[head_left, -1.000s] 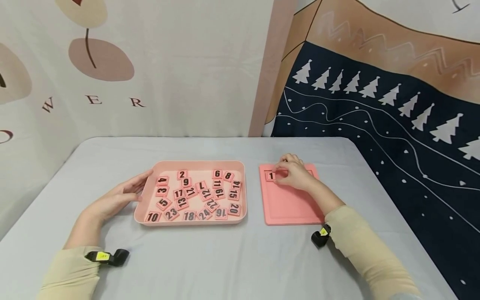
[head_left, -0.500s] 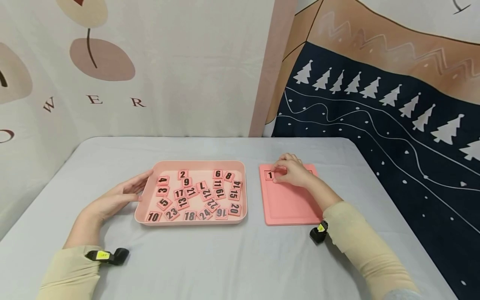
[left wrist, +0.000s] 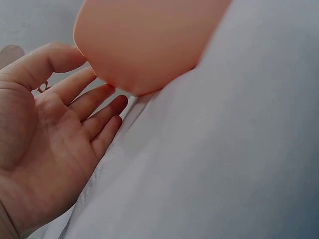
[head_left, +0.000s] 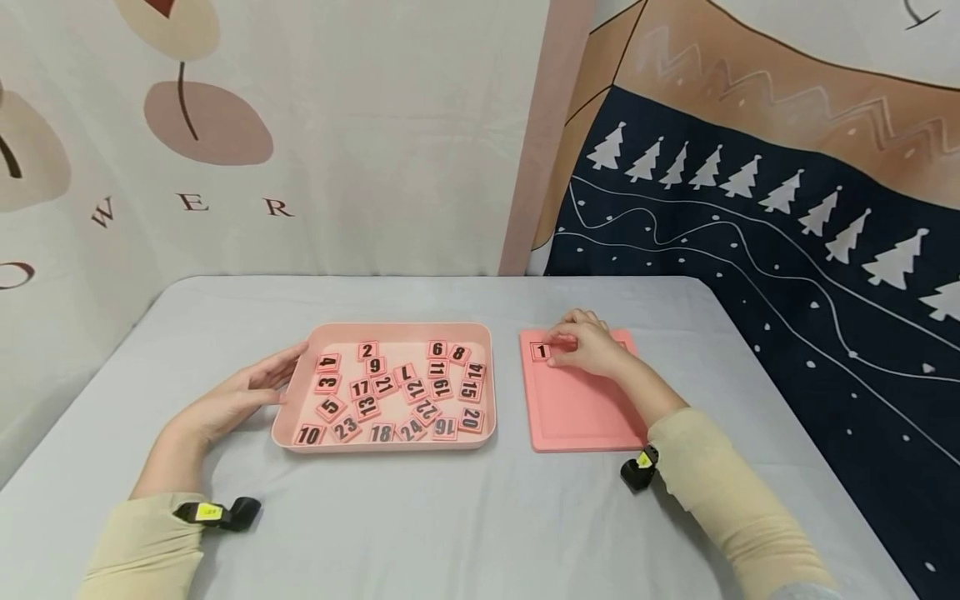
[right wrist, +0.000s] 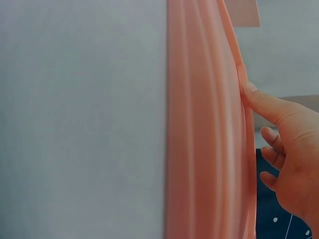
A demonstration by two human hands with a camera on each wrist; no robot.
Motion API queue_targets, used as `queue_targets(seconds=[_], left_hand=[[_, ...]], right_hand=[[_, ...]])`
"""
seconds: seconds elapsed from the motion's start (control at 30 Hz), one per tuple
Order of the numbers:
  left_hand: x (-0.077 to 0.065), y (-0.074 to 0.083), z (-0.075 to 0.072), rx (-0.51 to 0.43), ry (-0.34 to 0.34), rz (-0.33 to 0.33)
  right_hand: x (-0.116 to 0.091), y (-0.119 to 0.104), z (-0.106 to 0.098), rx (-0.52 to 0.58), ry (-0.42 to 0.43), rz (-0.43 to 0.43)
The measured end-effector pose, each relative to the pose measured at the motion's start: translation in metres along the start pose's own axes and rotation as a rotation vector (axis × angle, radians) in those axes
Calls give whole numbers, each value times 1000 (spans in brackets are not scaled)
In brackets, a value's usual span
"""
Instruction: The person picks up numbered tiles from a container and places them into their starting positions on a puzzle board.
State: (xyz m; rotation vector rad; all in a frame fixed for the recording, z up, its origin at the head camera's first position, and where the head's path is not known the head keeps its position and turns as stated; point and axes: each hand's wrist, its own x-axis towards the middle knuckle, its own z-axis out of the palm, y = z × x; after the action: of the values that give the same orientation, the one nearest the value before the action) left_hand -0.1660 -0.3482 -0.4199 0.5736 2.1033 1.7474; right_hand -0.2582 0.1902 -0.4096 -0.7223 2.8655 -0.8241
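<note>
Head view shows the right hand [head_left: 588, 348] pinching the number 1 tile [head_left: 540, 352] by its edge between thumb and index finger, over the top left part of the board [head_left: 577, 417] beneath that hand. An uneven push might tip the tile out of line, and a fingertip catching its edge could drag it loose. Against the outstretched fingers of the left hand [head_left: 232, 400] sits the tray [head_left: 386, 447]; a shove from them could slide it and jumble the loose tiles [head_left: 367, 350]. All look like smooth plastic: tiles flat and rectangular, board thin with a ridged border, tray shallow and round-cornered. Under both hands spreads a softly creased pale cloth [head_left: 405, 525]; beyond them hang a cream curtain [head_left: 360, 150] and a tree-printed navy one.
</note>
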Motion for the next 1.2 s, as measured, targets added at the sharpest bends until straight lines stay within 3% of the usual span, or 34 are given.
queue_targets(seconds=[0.23, 0.8, 1.03, 1.2], left_hand=[[0, -1, 0, 6, 8, 1], [-1, -1, 1, 15, 19, -17], [-1, -3, 0, 25, 26, -25], [-1, -3, 0, 27, 24, -27]], right_hand=[[2, -3, 2, -53, 17, -17], [3, -13, -3, -62, 58, -35], [12, -43, -9, -10, 136, -131], [26, -75, -2, 15, 166, -195]])
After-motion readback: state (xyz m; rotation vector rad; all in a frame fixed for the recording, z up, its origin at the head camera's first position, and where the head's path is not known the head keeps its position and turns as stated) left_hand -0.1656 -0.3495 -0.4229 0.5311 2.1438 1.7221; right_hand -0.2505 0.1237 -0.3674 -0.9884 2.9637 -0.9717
